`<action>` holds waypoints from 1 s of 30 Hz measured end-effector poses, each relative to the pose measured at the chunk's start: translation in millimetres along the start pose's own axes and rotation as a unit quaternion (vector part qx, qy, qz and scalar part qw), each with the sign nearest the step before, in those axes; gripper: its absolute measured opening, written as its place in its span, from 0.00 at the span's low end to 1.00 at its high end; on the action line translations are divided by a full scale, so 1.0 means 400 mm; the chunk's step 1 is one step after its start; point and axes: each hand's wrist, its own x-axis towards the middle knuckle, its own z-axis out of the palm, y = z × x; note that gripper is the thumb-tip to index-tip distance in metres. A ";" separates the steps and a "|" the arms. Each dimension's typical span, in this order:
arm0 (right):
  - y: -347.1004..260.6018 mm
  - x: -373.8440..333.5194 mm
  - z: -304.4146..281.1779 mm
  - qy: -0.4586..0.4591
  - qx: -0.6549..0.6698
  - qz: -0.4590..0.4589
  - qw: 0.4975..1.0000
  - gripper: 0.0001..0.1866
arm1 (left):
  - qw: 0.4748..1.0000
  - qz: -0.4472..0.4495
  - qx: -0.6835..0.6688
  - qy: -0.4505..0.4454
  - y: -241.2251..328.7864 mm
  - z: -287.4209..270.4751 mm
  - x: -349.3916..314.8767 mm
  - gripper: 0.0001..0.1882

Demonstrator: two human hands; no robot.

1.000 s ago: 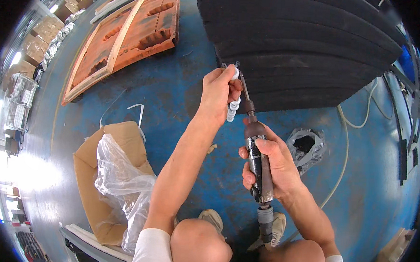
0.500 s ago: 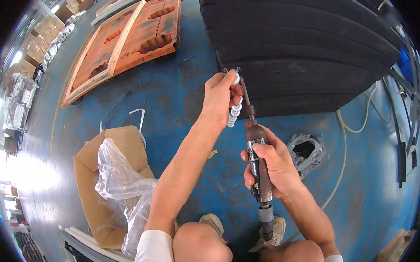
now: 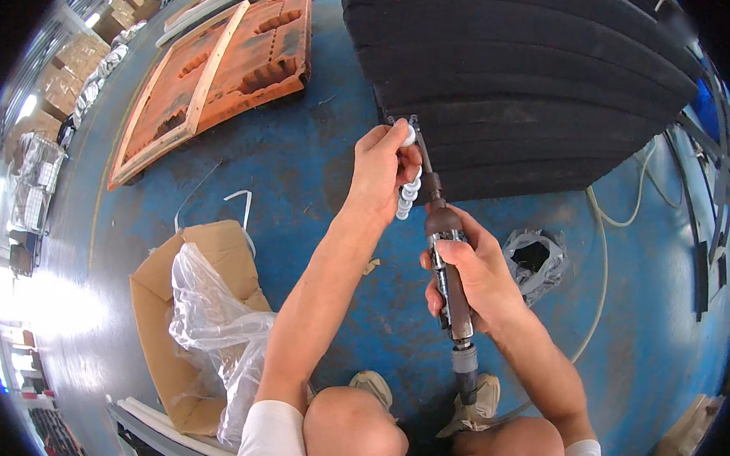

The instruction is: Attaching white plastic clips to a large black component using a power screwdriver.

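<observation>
Black ribbed block (image 3: 513,87) ahead of both left hand (image 3: 378,167) and right hand (image 3: 485,275), with its near left edge just by the left fingertips. Far forward and left of the hands, an orange panel (image 3: 250,53) with pale wooden strips (image 3: 218,67) across it. Beside the left forearm, an open cardboard box (image 3: 150,316) and a clear plastic bag (image 3: 212,311) draped over one side. Directly in the right hand, a power driver (image 3: 458,303), fingers wrapped round the barrel, nose toward the left hand. Pushed a little forward over the last half second, with the left hand almost unmoved; less space now between driver nose and left fingertips, so probably a feed toward the block's edge rather than a pause. Left hand closed in a pinch, beside the slim bit (image 3: 425,154). Just below that pinch, a hanging string of white pieces (image 3: 408,199). Between the left fingertips, a white disc (image 3: 409,136). Tip of the bit too hidden to tell whether touching the block.
</observation>
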 end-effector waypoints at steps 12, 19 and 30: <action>-0.023 0.008 -0.022 -0.013 -0.009 0.003 1.000 0.33 | 1.000 -0.012 -0.018 -0.001 -0.006 0.006 0.009 0.13; -0.029 0.011 -0.040 -0.015 -0.036 0.003 0.999 0.34 | 1.000 -0.015 0.004 0.010 0.001 0.008 0.008 0.13; -0.018 0.020 -0.040 0.006 -0.080 -0.012 0.997 0.35 | 0.999 0.010 0.033 0.011 0.014 0.004 0.011 0.12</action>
